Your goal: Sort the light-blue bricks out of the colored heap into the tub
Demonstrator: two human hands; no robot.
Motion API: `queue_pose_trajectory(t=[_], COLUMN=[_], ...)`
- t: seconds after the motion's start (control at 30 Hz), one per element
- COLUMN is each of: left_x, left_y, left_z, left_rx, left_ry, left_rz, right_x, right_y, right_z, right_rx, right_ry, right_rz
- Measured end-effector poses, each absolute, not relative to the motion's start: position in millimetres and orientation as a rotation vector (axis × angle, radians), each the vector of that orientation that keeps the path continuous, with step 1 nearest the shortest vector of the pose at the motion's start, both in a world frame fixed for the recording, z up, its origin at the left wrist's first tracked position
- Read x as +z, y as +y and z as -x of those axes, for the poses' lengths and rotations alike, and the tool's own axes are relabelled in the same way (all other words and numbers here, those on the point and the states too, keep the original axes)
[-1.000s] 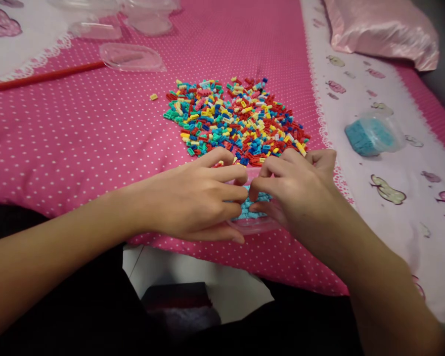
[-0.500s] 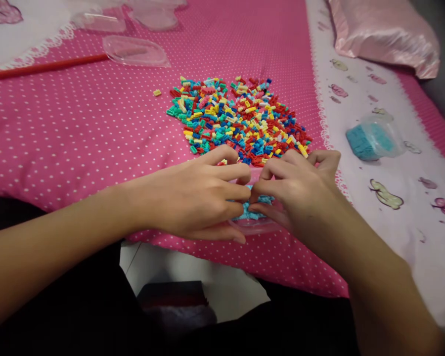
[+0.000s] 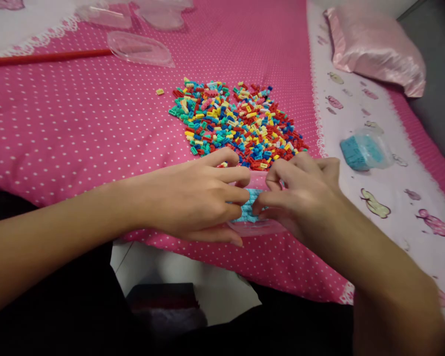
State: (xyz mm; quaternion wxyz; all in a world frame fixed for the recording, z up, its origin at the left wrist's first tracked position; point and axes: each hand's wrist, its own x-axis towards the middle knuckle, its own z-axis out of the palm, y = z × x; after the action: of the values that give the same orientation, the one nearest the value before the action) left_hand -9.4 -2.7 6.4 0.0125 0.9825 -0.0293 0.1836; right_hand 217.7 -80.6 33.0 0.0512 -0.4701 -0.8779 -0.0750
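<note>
A clear plastic container [image 3: 257,228] sits on the pink polka-dot cover near its front edge, with light blue toy bricks [image 3: 248,210] inside. My left hand [image 3: 203,198] is curled over the container's left side, fingertips at the bricks and thumb low by the front rim. From the right, my right hand [image 3: 300,190] reaches in with bent fingers, the thumb and a finger pinched at the light blue bricks. Both hands hide the container's sides. Just beyond lies a wide heap of mixed toy bricks [image 3: 237,126], red, yellow, blue, green and cream.
On the right, a clear tub of blue pieces [image 3: 363,151] lies on the white printed strip, below a pink satin pillow [image 3: 378,49]. A red stick [image 3: 52,57] and clear plastic pieces [image 3: 141,48] lie at upper left. One yellow brick [image 3: 159,92] sits apart from the heap.
My right hand has shifted slightly down and its fingers have moved over the bricks. More of the light blue bricks show between my hands. The whole view has turned a little.
</note>
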Motion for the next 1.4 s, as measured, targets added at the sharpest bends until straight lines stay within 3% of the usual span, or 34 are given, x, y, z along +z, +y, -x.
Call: queue_pose_trajectory(t=[0.77, 1.03, 1.4], left_x=[4, 4, 5], left_y=[-4, -3, -3], left_z=[11, 11, 11], left_rx=[0.644, 0.598, 0.601], left_ry=[-0.075, -0.079, -0.084], left_rz=[-3.034, -3.028, -3.015], right_x=[37, 40, 38], right_y=[-83, -87, -87], right_z=[-204, -208, -202], right_rx=[-0.125, -0.398, -0.487], right_ry=[-2.661, -2.729, -2.75], right_rz=[1.501, 1.583, 1.614])
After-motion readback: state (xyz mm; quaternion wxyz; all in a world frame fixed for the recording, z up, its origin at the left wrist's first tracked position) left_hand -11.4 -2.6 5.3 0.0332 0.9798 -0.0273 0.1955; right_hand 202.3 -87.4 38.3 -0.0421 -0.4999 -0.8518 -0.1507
